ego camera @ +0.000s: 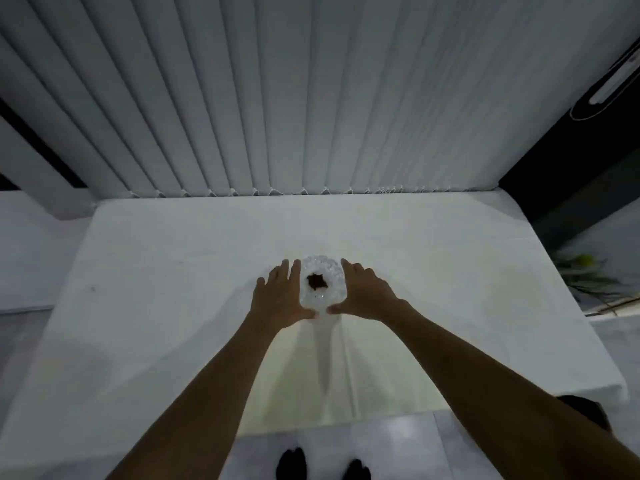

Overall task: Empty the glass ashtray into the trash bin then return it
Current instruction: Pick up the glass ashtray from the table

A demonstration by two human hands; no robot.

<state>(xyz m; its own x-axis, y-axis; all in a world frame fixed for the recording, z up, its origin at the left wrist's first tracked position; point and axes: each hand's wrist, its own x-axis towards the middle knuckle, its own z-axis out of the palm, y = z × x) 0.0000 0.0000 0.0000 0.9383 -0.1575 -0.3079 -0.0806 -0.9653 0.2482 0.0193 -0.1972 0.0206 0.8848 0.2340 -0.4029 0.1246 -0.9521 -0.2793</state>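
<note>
The glass ashtray [323, 271], clear cut glass with dark brown ash in its middle, sits on the white table [173, 271] near the centre. My left hand [280, 296] lies against its left side and my right hand [365, 292] against its right side. The fingers are stretched along the glass and both thumbs meet at its near rim, so the two hands cup it between them. No trash bin is clearly in view.
White vertical blinds [311, 98] hang behind the table's far edge. A green plant [585, 275] lies off the table's right side. A dark rounded object [585, 410] shows below the near right corner, partly behind my right arm. My feet [322, 465] stand on pale tiles.
</note>
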